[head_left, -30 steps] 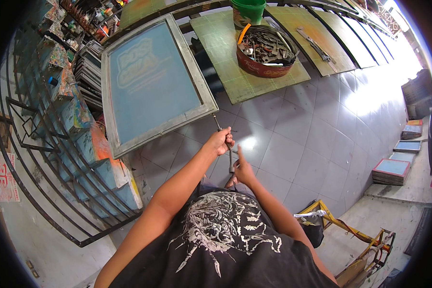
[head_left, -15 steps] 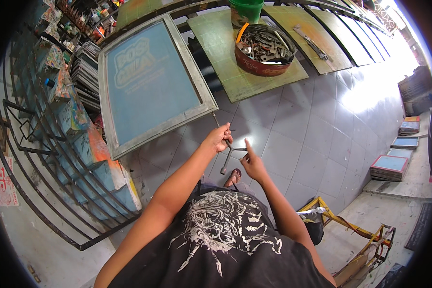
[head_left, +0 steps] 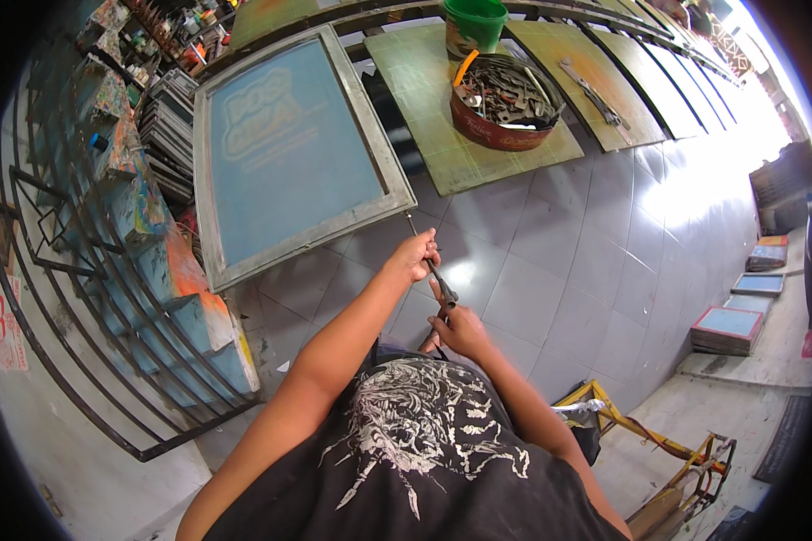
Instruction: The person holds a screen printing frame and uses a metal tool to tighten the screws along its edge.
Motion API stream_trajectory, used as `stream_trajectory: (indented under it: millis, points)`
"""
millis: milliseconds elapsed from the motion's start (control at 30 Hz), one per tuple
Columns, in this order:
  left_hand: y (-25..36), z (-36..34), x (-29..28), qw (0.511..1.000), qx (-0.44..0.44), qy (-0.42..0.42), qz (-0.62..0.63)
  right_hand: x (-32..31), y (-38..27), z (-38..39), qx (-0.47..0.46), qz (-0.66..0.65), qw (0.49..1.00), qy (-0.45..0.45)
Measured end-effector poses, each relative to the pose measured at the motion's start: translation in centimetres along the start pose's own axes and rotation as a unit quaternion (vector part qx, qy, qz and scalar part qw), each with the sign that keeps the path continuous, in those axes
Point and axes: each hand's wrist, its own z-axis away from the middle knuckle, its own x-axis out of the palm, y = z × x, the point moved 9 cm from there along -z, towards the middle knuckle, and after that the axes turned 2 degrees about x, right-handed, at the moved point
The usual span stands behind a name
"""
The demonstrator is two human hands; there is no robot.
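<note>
My left hand (head_left: 415, 257) and my right hand (head_left: 457, 326) both grip a thin dark rod-like tool (head_left: 433, 266), one hand above the other. The tool's tip reaches up to the lower right corner of a large framed printing screen (head_left: 289, 153) with blue mesh. The screen leans tilted over the grey tiled floor (head_left: 550, 261), just in front of me. Whether the tip touches the wooden frame is too small to tell.
A round brown tub (head_left: 505, 113) of metal parts and a green bucket (head_left: 474, 22) sit on yellow-green boards (head_left: 451, 162) ahead. A paint-stained metal rack (head_left: 108, 270) stands at left. Small framed screens (head_left: 726, 329) are stacked at right; a yellow stand (head_left: 641, 433) sits behind me.
My right hand, apart from the tool half a second ago, has closed on it again below my left hand. The screen and tub stayed put.
</note>
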Motion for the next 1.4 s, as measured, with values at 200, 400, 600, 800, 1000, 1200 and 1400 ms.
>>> stream_trajectory:
  millis: [200, 400, 600, 800, 1000, 1200, 1400]
  points:
    - [0.0, -0.3, -0.4, 0.999, 0.013, 0.002, -0.033, -2.4, -1.5, 0.6, -0.035, 0.063, 0.978, 0.197]
    - [-0.1, -0.7, -0.4, 0.998, 0.039, 0.002, -0.042, -0.5, 2.8, 0.0, 0.07, -0.058, 0.978, 0.186]
    - [0.2, -0.7, -0.5, 0.996, 0.044, 0.029, -0.069, -2.9, 0.7, 0.9, 0.033, 0.04, 0.951, 0.305]
    - [0.5, -0.4, -0.6, 0.992, 0.064, 0.026, -0.11, -6.3, -1.6, 0.8, -0.082, 0.255, 0.914, 0.305]
    - [-2.4, 3.5, 0.2, 0.974, 0.063, -0.137, -0.167, -6.4, 0.2, -0.1, -0.082, 0.163, 0.943, 0.277]
    - [-1.7, 4.8, -0.3, 0.963, 0.065, -0.085, -0.247, -2.6, 4.2, -1.9, -0.032, -0.025, 0.973, 0.229]
    - [-1.2, 3.3, -1.5, 0.975, 0.107, 0.005, -0.196, 3.2, 6.7, -2.7, 0.036, -0.232, 0.969, 0.073]
